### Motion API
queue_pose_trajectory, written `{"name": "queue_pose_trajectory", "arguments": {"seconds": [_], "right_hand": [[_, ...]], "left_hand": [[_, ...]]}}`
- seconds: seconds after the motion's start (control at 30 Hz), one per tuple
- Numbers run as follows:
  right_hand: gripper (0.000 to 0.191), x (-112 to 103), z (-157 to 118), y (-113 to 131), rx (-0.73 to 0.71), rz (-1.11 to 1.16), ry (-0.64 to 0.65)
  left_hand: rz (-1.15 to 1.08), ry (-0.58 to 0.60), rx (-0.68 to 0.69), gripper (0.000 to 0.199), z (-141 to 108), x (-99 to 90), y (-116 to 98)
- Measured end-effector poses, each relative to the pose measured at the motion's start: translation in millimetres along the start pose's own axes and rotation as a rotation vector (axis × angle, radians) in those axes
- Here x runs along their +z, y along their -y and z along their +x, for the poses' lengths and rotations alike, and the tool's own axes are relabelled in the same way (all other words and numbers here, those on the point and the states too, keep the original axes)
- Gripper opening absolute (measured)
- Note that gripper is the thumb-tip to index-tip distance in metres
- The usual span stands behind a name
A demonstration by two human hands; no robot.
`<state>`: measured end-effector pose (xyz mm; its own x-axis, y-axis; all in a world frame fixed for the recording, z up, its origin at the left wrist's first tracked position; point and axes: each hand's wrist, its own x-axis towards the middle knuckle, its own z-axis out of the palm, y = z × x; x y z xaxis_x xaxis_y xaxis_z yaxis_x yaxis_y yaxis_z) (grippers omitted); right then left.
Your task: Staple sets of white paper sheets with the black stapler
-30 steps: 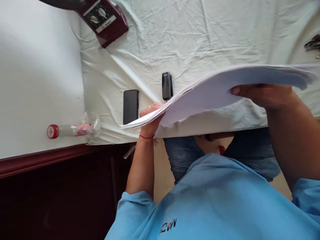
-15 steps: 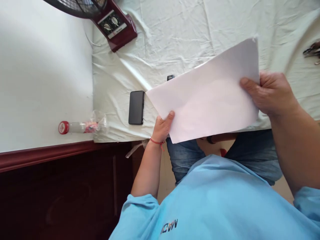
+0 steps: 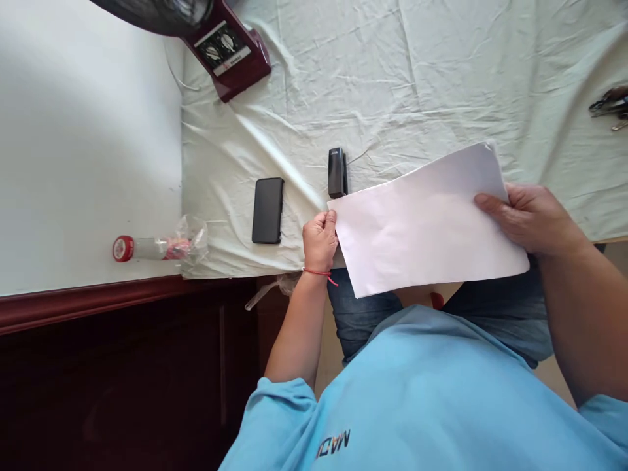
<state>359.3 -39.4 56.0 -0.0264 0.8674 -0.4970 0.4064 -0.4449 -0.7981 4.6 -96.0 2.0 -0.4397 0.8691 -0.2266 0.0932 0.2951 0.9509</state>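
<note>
White paper sheets (image 3: pixel 422 229), blank on top, are held between both hands at the table's front edge, partly over my lap. My left hand (image 3: pixel 320 243), with a red string at the wrist, pinches their far left corner. On the opposite short side, my right hand (image 3: pixel 532 216) grips the paper with the thumb on top and the fingers hidden beneath. A black stapler (image 3: pixel 337 173) lies on the cloth just beyond the left corner of the paper. Left of it is a black phone (image 3: pixel 267 210), lying flat.
A pale cloth (image 3: pixel 353 78) covers the table. At the back left stands a dark red fan (image 3: pixel 240 59). A red-capped bottle (image 3: pixel 152 248) in clear plastic lies at the left edge, by a white surface. Keys (image 3: pixel 611 104) lie at the far right.
Both hands have brought the paper lower and nearer my body, uncovering the stapler. My left hand has shifted from the short side's edge to the far left corner.
</note>
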Motion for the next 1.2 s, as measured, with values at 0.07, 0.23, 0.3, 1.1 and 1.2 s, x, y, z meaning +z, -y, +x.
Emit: {"name": "queue_pose_trajectory", "arguments": {"seconds": [0.07, 0.23, 0.3, 1.1, 1.2], "right_hand": [[0.032, -1.1, -1.4, 2.2, 0.042, -0.013, 0.005], [0.03, -6.2, 5.2, -2.4, -0.074, -0.093, -0.072], [0.028, -6.9, 8.9, -3.7, -0.116, -0.097, -0.105], [0.019, 4.4, 8.5, -16.7, 0.052, 0.181, -0.102], [0.02, 3.2, 8.7, -18.6, 0.045, 0.154, -0.103]], "left_hand": [[0.053, -0.008, -0.028, 0.047, 2.1, 0.8, 1.0], [0.043, -0.005, -0.159, 0.039, 6.8, 5.0, -8.2], [0.04, -0.016, -0.214, 0.041, 9.6, 6.9, -15.0], [0.23, -0.131, 0.025, 0.019, 36.7, 9.1, -8.9], [0.285, -0.241, 0.185, 0.01, 34.6, 3.8, -4.8]]}}
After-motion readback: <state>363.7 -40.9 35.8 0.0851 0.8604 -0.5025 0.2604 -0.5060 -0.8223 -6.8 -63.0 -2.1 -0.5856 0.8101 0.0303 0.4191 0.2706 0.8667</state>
